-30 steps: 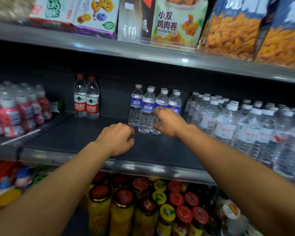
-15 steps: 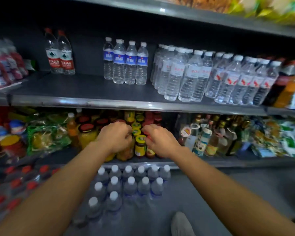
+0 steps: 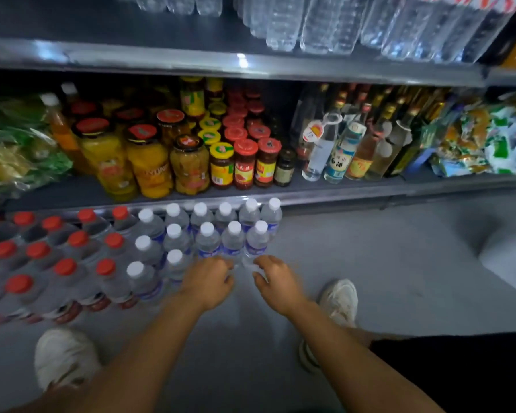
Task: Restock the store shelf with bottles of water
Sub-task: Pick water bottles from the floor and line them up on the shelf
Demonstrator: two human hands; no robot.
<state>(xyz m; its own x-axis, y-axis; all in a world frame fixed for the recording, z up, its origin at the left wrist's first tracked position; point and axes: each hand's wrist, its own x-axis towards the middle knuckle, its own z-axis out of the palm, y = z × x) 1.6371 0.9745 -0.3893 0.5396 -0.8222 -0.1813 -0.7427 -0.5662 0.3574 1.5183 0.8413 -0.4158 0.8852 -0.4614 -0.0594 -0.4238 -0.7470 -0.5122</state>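
Note:
Several white-capped water bottles with blue labels stand in a cluster on the grey floor, below the lowest shelf. My left hand and my right hand hover side by side at the near edge of this cluster, fingers loosely curled and holding nothing. Their fingertips are at the two front bottles; blur hides whether they touch. Along the top runs the water shelf, with rows of clear bottles on its right part.
A wrapped pack of red-capped bottles sits on the floor at the left. The shelf between holds jars, glass bottles and snack bags. My shoes stand on the floor.
Both hands have come down from the water shelf, past the jar shelf, to the white-capped bottles on the floor. The view has tilted downward with them.

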